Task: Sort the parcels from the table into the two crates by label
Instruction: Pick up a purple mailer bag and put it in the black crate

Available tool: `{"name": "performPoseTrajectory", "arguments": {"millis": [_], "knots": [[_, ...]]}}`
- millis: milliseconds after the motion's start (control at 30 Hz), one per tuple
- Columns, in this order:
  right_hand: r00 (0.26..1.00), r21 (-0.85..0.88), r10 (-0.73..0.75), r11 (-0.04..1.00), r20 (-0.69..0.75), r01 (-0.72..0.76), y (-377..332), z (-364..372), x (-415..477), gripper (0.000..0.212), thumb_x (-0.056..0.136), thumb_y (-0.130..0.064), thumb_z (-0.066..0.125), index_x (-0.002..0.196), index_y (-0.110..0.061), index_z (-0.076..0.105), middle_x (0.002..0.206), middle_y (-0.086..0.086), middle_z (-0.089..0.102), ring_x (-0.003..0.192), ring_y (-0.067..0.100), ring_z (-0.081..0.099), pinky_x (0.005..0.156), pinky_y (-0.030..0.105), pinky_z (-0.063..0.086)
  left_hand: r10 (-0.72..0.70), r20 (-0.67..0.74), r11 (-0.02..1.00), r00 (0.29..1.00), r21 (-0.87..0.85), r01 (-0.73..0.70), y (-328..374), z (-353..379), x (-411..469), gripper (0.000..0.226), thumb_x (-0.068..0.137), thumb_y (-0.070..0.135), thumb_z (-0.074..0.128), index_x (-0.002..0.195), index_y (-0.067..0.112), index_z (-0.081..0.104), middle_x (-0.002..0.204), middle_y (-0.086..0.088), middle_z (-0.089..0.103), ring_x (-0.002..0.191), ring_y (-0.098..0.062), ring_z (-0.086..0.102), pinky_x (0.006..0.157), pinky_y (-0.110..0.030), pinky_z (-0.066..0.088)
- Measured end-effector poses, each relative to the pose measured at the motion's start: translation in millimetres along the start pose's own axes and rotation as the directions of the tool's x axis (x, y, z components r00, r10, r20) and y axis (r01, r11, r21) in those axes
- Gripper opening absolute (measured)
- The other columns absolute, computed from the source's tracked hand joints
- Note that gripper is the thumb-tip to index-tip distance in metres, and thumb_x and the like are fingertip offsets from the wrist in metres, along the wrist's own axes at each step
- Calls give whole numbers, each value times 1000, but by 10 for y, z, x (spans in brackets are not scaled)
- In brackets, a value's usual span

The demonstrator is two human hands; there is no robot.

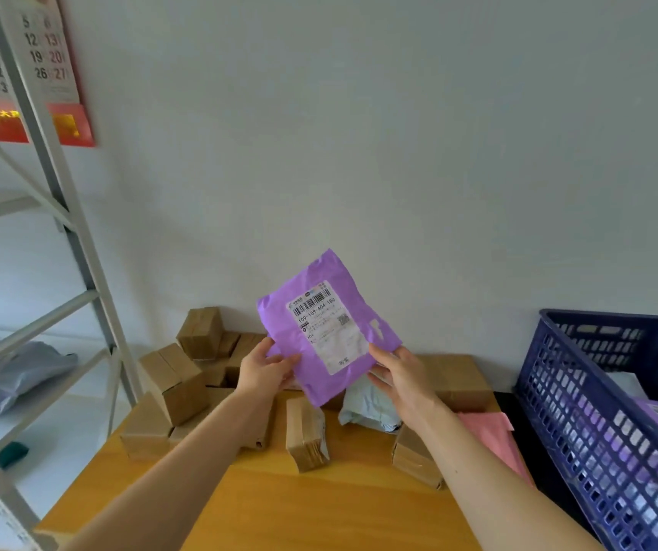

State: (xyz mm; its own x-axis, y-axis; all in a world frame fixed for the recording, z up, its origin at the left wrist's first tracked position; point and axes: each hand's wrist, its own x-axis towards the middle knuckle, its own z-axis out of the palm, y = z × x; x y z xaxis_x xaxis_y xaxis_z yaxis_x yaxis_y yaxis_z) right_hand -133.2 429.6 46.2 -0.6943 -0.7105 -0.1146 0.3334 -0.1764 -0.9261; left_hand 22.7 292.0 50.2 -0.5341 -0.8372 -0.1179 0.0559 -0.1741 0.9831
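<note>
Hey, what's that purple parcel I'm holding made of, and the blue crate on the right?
The purple parcel looks like thin plastic film, a soft poly mailer: it creases and has a faint sheen, with a white paper label stuck on. The blue crate looks like rigid moulded plastic, judging by its even lattice walls.

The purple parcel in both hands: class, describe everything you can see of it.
The purple parcel is a flat, soft mailer bag that looks like thin plastic, creased and slightly puffed. A white shipping label with a barcode and printed text covers much of its facing side. It is held up above the table, tilted, label toward the camera. The left hand grips its lower left edge and the right hand its lower right corner. Nothing else touches it.
</note>
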Motion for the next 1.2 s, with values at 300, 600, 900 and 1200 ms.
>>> {"name": "performPoseTrajectory", "arguments": {"millis": [300, 600, 900, 1200], "knots": [[997, -431, -79, 899, 16, 78, 38, 256, -139, 41, 83, -11, 73, 120, -21, 58, 109, 1, 69, 96, 14, 68, 78, 28, 56, 62, 215, 919, 975, 369, -140, 223, -641, -14, 42, 87, -4, 62, 127, 7, 56, 104, -6, 68, 92, -22, 68, 77, -33, 58], [993, -477, -120, 872, 11, 111, 201, 504, -427, 47, 82, -10, 74, 123, -23, 56, 107, 0, 70, 97, 15, 68, 84, 33, 57, 65, 247, 900, 967, 403, -163, 193, -929, -142, 52, 88, -2, 62, 137, 9, 48, 111, -7, 66, 92, -21, 67, 78, -34, 58], [980, -495, -155, 866, -124, 74, 404, 446, -930, 47, 83, -2, 71, 124, -18, 55, 104, 2, 68, 94, 14, 66, 76, 25, 54, -3, 307, 907, 952, 403, -126, -50, -964, -198, 52, 87, -2, 64, 136, 7, 50, 103, -12, 67, 91, -25, 68, 77, -37, 58], [904, -502, -188, 864, -383, -33, 672, -214, -1634, 46, 81, 0, 71, 123, -11, 55, 112, 1, 64, 95, 8, 62, 70, 13, 49, -132, 443, 897, 887, 435, -84, -600, -325, -466, 50, 84, -8, 65, 130, 7, 55, 87, -12, 66, 77, -27, 63, 64, -34, 56]]}}
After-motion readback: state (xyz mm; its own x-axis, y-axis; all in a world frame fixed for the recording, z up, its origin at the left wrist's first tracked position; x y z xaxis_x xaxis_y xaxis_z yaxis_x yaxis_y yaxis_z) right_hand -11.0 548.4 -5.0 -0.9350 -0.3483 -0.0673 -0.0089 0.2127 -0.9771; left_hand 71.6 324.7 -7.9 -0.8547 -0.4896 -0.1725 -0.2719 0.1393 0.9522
